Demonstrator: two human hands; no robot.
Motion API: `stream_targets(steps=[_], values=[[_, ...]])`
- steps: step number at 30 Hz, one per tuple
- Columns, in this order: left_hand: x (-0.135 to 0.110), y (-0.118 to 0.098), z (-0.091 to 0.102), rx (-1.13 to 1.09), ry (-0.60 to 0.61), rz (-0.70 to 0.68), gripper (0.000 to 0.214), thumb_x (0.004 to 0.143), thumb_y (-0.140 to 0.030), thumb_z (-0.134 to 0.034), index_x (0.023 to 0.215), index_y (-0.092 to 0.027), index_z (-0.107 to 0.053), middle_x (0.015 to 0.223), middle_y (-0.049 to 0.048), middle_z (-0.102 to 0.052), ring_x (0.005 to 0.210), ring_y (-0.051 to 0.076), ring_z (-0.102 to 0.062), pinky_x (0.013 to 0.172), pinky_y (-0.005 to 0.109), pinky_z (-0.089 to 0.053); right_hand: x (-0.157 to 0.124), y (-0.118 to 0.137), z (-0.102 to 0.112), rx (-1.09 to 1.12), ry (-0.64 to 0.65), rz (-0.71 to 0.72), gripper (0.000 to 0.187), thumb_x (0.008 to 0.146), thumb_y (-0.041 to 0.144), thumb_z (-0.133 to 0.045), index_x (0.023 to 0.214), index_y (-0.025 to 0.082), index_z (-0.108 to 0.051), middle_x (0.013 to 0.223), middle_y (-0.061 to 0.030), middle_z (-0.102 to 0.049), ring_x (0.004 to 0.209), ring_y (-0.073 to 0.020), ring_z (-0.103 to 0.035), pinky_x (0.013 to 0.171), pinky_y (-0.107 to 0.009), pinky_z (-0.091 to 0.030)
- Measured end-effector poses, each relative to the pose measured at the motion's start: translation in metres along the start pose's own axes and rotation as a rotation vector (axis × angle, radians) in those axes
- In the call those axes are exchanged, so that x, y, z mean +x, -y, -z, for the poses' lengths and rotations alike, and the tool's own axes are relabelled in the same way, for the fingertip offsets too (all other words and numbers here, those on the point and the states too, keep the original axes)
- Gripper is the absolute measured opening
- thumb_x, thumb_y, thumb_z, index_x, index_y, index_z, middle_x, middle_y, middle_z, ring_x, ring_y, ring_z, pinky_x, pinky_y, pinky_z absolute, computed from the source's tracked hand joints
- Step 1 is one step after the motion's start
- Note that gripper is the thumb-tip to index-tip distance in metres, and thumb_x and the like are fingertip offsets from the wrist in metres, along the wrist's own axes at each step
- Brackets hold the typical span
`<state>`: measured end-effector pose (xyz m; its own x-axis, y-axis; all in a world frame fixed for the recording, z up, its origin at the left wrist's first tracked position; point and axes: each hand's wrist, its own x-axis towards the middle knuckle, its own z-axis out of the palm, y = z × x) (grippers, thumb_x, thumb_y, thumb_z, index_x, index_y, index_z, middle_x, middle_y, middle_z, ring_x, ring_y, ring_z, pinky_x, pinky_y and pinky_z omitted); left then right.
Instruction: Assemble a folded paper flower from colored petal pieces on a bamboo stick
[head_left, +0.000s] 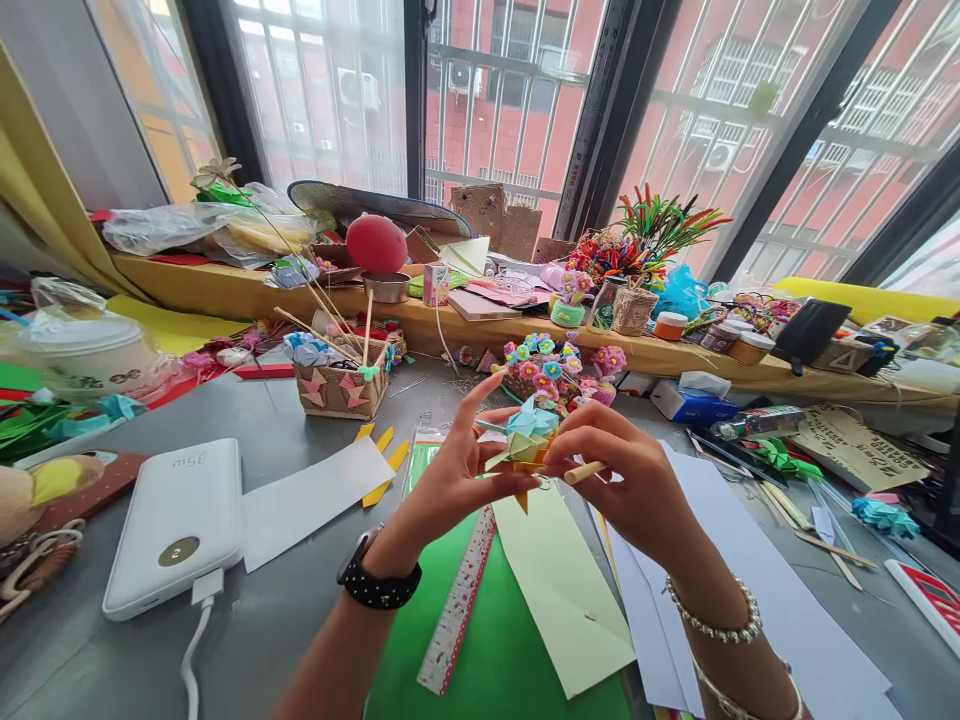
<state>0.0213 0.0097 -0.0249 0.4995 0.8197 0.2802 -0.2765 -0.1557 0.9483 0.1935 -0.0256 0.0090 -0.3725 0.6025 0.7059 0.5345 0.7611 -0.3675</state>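
My left hand [457, 455] cups a folded paper flower [531, 425] between thumb and fingers, the index finger raised. The flower has light blue petals on top, pale green folds below and yellow-orange points underneath. Closed at the flower's right side is my right hand [619, 465], its fingertips touching the paper. A thin wooden stick [585, 472] pokes out from between those right fingers. Under the hands lie a pale green paper sheet [559, 590], a patterned ruler [459, 610] with a red dotted edge, and a green sheet [405, 640]. The right fingertips are partly hidden behind the flower.
On the left are a white power bank [180, 530] with a cable, white paper [319, 500] and yellow paper strips [386, 465]. A decorated box [341, 390] and crocheted flowers [544, 365] stand behind. White sheets [720, 540] lie right; craft materials crowd the window ledge.
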Motion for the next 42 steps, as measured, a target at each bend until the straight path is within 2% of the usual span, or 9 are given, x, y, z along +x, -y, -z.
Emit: stream_targets(steps=[6,11,19,22,24,26,29,33,42], values=[[0.000,0.002,0.001,0.186,-0.151,-0.068,0.072,0.062,-0.024,-0.072,0.123,-0.028,-0.035,0.123,0.0093,-0.043,0.085,0.017,-0.059,0.073,0.030,-0.050,0.000,-0.003,0.000,-0.081,-0.021,0.014,0.009,0.079,0.016,-0.056,0.073,0.020,-0.061,0.076,-0.0008,-0.051,0.065,-0.0110,-0.053,0.055,-0.023,-0.045],[-0.003,-0.003,0.000,0.150,-0.081,-0.042,0.052,0.064,-0.021,-0.069,0.111,-0.022,-0.046,0.095,0.0045,-0.059,0.078,0.017,-0.061,0.070,0.029,-0.051,-0.001,-0.001,-0.003,-0.100,-0.084,0.110,0.012,0.077,0.011,-0.055,0.073,0.021,-0.061,0.072,0.0000,-0.051,0.061,-0.0096,-0.053,0.053,-0.021,-0.045],[-0.006,-0.012,-0.004,0.048,-0.016,-0.054,0.053,0.059,-0.014,-0.073,0.107,-0.025,-0.054,0.091,0.0021,-0.067,0.088,0.021,-0.062,0.071,0.027,-0.051,-0.002,0.005,-0.006,-0.082,-0.064,0.150,0.016,0.081,0.013,-0.051,0.074,0.022,-0.062,0.072,-0.0003,-0.054,0.061,-0.0094,-0.055,0.052,-0.021,-0.044],[-0.007,-0.010,-0.002,-0.043,-0.003,-0.032,0.052,0.060,-0.011,-0.072,0.104,-0.027,-0.050,0.088,0.0008,-0.067,0.084,0.021,-0.064,0.069,0.028,-0.052,-0.002,0.003,-0.007,0.051,-0.155,0.071,0.009,0.081,0.027,-0.054,0.074,0.022,-0.054,0.072,0.0000,-0.052,0.061,-0.0106,-0.051,0.048,-0.021,-0.041],[-0.007,-0.008,-0.001,-0.104,0.011,-0.039,0.050,0.062,-0.010,-0.071,0.103,-0.028,-0.047,0.088,0.0007,-0.067,0.082,0.020,-0.065,0.071,0.029,-0.052,-0.003,0.000,-0.006,0.164,-0.291,-0.032,0.024,0.080,0.046,-0.050,0.077,0.022,-0.049,0.071,0.0000,-0.048,0.060,-0.0122,-0.048,0.045,-0.023,-0.038],[-0.008,-0.008,-0.001,-0.132,0.013,-0.048,0.049,0.064,-0.010,-0.069,0.103,-0.028,-0.045,0.087,0.0010,-0.067,0.076,0.018,-0.066,0.070,0.029,-0.053,-0.004,-0.002,-0.005,0.238,-0.402,-0.063,0.045,0.081,0.062,-0.030,0.080,0.021,-0.049,0.070,-0.0007,-0.045,0.062,-0.0143,-0.046,0.047,-0.026,-0.039],[-0.010,-0.009,-0.003,-0.141,-0.049,-0.082,0.046,0.065,-0.011,-0.068,0.102,-0.026,-0.045,0.085,0.0013,-0.068,0.068,0.015,-0.066,0.064,0.026,-0.052,-0.006,0.000,0.000,0.187,-0.337,-0.130,0.035,0.089,0.044,-0.031,0.077,0.020,-0.054,0.078,-0.0030,-0.049,0.064,-0.0135,-0.046,0.051,-0.026,-0.039],[-0.012,-0.012,-0.007,-0.158,-0.107,-0.122,0.042,0.066,-0.014,-0.067,0.102,-0.024,-0.046,0.079,0.0008,-0.068,0.064,0.014,-0.065,0.064,0.025,-0.051,-0.007,0.008,0.005,0.143,-0.294,-0.053,0.016,0.086,0.025,-0.047,0.089,0.023,-0.063,0.076,-0.0010,-0.057,0.065,-0.0126,-0.050,0.057,-0.027,-0.041],[-0.006,-0.005,-0.002,-0.210,-0.048,-0.131,0.053,0.070,-0.021,-0.066,0.117,-0.027,-0.044,0.091,0.0020,-0.067,0.079,0.020,-0.066,0.072,0.032,-0.052,-0.004,0.011,0.004,0.091,-0.225,-0.129,0.022,0.085,0.016,-0.047,0.101,0.025,-0.059,0.066,0.0041,-0.059,0.059,-0.0090,-0.055,0.057,-0.023,-0.045]])
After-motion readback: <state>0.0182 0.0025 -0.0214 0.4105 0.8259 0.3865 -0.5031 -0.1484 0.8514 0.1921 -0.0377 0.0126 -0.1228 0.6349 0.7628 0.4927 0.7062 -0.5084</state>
